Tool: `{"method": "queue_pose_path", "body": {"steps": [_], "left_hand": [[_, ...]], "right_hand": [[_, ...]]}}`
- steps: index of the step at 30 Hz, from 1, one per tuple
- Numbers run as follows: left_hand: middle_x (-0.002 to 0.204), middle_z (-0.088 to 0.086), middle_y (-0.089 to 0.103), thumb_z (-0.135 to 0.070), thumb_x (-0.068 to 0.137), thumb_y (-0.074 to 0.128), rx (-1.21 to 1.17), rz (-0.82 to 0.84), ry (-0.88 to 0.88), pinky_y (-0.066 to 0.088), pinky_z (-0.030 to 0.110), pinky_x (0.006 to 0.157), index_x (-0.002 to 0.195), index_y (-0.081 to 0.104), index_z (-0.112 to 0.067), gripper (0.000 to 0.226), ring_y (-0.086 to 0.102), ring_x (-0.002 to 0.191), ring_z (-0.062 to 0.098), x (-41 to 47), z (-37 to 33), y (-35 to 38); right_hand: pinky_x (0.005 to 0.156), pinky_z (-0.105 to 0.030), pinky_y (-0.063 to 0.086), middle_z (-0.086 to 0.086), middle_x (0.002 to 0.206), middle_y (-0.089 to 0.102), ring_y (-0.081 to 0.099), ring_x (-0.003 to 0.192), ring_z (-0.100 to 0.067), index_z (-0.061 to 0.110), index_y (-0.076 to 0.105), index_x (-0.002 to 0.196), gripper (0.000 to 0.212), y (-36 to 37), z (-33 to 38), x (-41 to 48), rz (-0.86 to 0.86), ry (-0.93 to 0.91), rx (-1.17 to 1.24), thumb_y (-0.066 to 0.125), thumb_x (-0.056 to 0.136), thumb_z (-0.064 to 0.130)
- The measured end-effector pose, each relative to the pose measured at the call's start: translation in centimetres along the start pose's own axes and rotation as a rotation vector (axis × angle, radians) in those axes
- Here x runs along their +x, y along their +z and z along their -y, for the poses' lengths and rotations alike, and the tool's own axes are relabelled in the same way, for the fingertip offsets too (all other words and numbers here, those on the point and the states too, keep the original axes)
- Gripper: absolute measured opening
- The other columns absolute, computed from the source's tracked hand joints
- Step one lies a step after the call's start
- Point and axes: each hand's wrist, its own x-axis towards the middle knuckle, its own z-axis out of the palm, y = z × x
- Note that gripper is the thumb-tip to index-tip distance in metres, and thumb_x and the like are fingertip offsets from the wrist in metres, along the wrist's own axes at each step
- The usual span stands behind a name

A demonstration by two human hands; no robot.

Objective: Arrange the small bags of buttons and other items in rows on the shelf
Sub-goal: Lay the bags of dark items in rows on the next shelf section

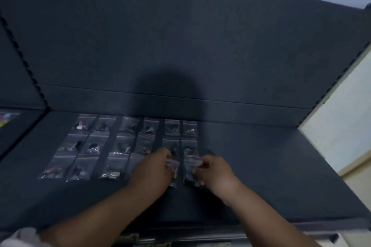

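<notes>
Bags (124,144) of small items lie flat on the dark shelf (271,166), set out in a grid toward its left half. The 2 rows nearest the back panel (180,46) each hold 6, with narrow strips of bare shelf between the columns, likely so that each bag can be seen and picked out alone. The front row is the one being filled. 3 of its bags show plainly at the left, and a 4th is mostly hidden behind the left hand (154,170).

Both hands work side by side at the right end of that front row. The left hand's fingers (165,153) are curled down and pinch the top edge of the left bag (174,178), which lines up under column 5. The right hand (214,172) pinches the sealed strip of the right bag (189,170) between thumb and fingertips (202,161), under column 6. Holding each by its top edge probably lets the person square it to the bag above. Blur hides whether either bag already rests fully on the shelf. By my reading, the grid is nearly complete once these 2 are laid down.
</notes>
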Motion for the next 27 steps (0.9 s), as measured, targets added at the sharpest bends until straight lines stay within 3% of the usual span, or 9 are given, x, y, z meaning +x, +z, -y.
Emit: {"method": "queue_pose_path", "body": {"steps": [2, 4, 8, 12, 14, 16, 18, 23, 27], "left_hand": [[0.106, -0.004, 0.058, -0.022, 0.088, 0.057, 0.187, -0.082, 0.08, 0.046, 0.026, 0.078, 0.117, 0.049, -0.025, 0.03, 0.055, 0.096, 0.013, -0.7, -0.6, 0.0], [0.123, 0.0, 0.049, -0.023, 0.087, 0.057, 0.339, -0.16, 0.15, 0.042, 0.028, 0.09, 0.133, 0.039, -0.022, 0.049, 0.047, 0.113, 0.019, -1.0, -0.8, 0.1], [0.111, 0.004, 0.06, -0.007, 0.075, 0.063, 0.47, -0.163, 0.351, 0.043, 0.031, 0.088, 0.116, 0.058, -0.014, 0.042, 0.055, 0.102, 0.025, -1.1, -0.3, -0.1], [0.131, -0.002, 0.053, -0.009, 0.09, 0.042, 0.505, 0.018, 0.428, 0.033, 0.025, 0.098, 0.126, 0.054, -0.019, 0.04, 0.045, 0.118, 0.02, -1.2, 1.0, 0.7], [0.126, -0.003, 0.056, -0.011, 0.087, 0.047, 0.535, 0.031, 0.465, 0.039, 0.026, 0.096, 0.123, 0.057, -0.021, 0.038, 0.051, 0.114, 0.02, -1.2, 1.7, 1.0], [0.101, -0.008, 0.067, -0.018, 0.07, 0.064, 0.52, 0.023, 0.51, 0.05, 0.019, 0.077, 0.102, 0.067, -0.026, 0.033, 0.064, 0.088, 0.014, -1.1, 2.2, 1.1], [0.082, -0.012, 0.068, -0.025, 0.055, 0.075, 0.533, 0.005, 0.521, 0.051, 0.015, 0.061, 0.085, 0.07, -0.028, 0.031, 0.065, 0.068, 0.009, -0.8, 2.9, 1.3], [0.078, -0.01, 0.067, -0.022, 0.057, 0.075, 0.57, -0.032, 0.517, 0.054, 0.02, 0.057, 0.082, 0.068, -0.027, 0.027, 0.064, 0.065, 0.012, -0.4, 3.1, 1.6], [0.085, -0.005, 0.067, -0.014, 0.062, 0.073, 0.566, -0.017, 0.423, 0.056, 0.027, 0.063, 0.087, 0.067, -0.023, 0.027, 0.064, 0.072, 0.018, -0.2, 3.2, 1.5]], "right_hand": [[0.063, -0.021, 0.039, 0.004, 0.081, 0.06, 0.056, 0.075, -0.011, 0.021, 0.058, 0.087, 0.006, -0.5, -0.1, 0.1, -0.066, -0.115, -0.264, 0.061, 0.084, 0.025], [0.069, -0.018, 0.034, 0.004, 0.098, 0.055, 0.053, 0.087, -0.011, 0.02, 0.053, 0.105, 0.019, -0.9, -0.3, 0.0, -0.147, -0.218, -0.407, 0.058, 0.087, 0.024], [0.079, -0.017, 0.035, 0.0, 0.11, 0.055, 0.052, 0.102, -0.017, 0.018, 0.059, 0.114, 0.026, -1.2, -1.3, 0.1, -0.185, -0.517, -0.443, 0.055, 0.088, 0.015], [0.087, -0.021, 0.038, 0.003, 0.11, 0.062, 0.05, 0.103, -0.018, 0.019, 0.066, 0.105, 0.019, -0.4, -3.0, 0.5, -0.038, -0.667, -0.546, 0.055, 0.089, 0.022], [0.092, -0.022, 0.039, 0.005, 0.113, 0.063, 0.05, 0.104, -0.018, 0.02, 0.066, 0.107, 0.021, -0.1, -3.6, 0.6, -0.029, -0.7, -0.541, 0.057, 0.088, 0.023], [0.094, -0.023, 0.039, 0.003, 0.113, 0.064, 0.052, 0.105, -0.019, 0.018, 0.067, 0.108, 0.022, 0.1, -3.7, 0.7, -0.033, -0.718, -0.538, 0.057, 0.088, 0.022], [0.093, -0.025, 0.04, 0.002, 0.112, 0.065, 0.053, 0.103, -0.02, 0.017, 0.068, 0.107, 0.023, 0.1, -3.6, 0.9, -0.041, -0.739, -0.541, 0.058, 0.087, 0.021], [0.094, -0.027, 0.041, 0.005, 0.114, 0.064, 0.053, 0.105, -0.02, 0.02, 0.066, 0.11, 0.025, 0.4, -3.6, 1.4, -0.035, -0.756, -0.543, 0.058, 0.087, 0.022], [0.093, -0.029, 0.043, 0.006, 0.113, 0.064, 0.053, 0.104, -0.02, 0.021, 0.066, 0.11, 0.025, 0.4, -3.7, 1.6, -0.041, -0.753, -0.544, 0.058, 0.086, 0.022]]}}
